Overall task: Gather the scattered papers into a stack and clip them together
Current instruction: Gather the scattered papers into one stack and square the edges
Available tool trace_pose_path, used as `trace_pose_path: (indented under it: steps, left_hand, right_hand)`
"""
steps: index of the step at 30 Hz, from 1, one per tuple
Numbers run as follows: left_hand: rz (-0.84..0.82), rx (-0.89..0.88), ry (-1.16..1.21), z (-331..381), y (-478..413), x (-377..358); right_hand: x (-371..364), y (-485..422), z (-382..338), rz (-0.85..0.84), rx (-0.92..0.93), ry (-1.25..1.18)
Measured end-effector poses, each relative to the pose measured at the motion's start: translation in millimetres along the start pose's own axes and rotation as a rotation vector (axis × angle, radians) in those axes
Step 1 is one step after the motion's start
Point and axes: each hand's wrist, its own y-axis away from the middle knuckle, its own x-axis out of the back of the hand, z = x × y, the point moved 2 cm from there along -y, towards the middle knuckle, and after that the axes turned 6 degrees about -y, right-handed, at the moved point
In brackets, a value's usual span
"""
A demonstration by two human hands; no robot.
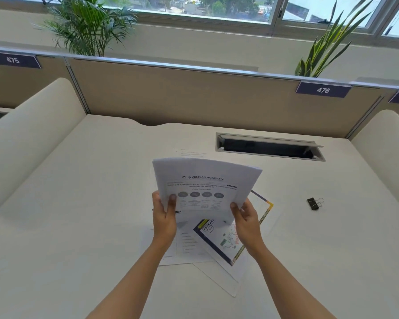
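Note:
A small stack of printed papers is held up above the desk, bowed, its top sheet showing a heading and a row of round pictures. My left hand grips its lower left edge and my right hand grips its lower right edge. Under it, more papers lie loose on the white desk: a sheet with a dark blue and yellow border, a plain text sheet and a white sheet sticking out toward me. Another sheet lies flat farther back. A black binder clip rests on the desk to the right, apart from both hands.
The white desk has cream side dividers left and right and a tan back panel. A cable slot with an open flap sits at the back right. Potted plants stand behind the panel under the window.

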Motion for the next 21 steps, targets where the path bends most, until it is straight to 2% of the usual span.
trace_pose_path:
  steps: [4, 9, 13, 17, 21]
  left_hand:
    - [-0.05, 0.009, -0.142, -6.8, 1.7, -1.3]
    - [0.009, -0.103, -0.585, 3.7, -13.1, -5.9]
    - [-0.135, -0.128, -0.704, 9.1, -21.7, -24.5]
    - [-0.338, 0.023, -0.699, -2.6, -22.9, -44.0]
    - [-0.402, 0.14, -0.871, -25.8, -10.0, -50.5]
  right_hand:
    - [1.5, 2.4, -1.4, 0.076, 0.029, 0.046]
    - [8.1, 6.7, -7.3, 0.151, 0.075, 0.137]
    - [22.0, 10.3, 3.1, 0.34, 0.014, 0.202]
    - [40.2, 13.3, 19.7, 0.517, -0.125, 0.186]
    - [62.9, 16.7, 30.5, 0.647, -0.231, 0.208]
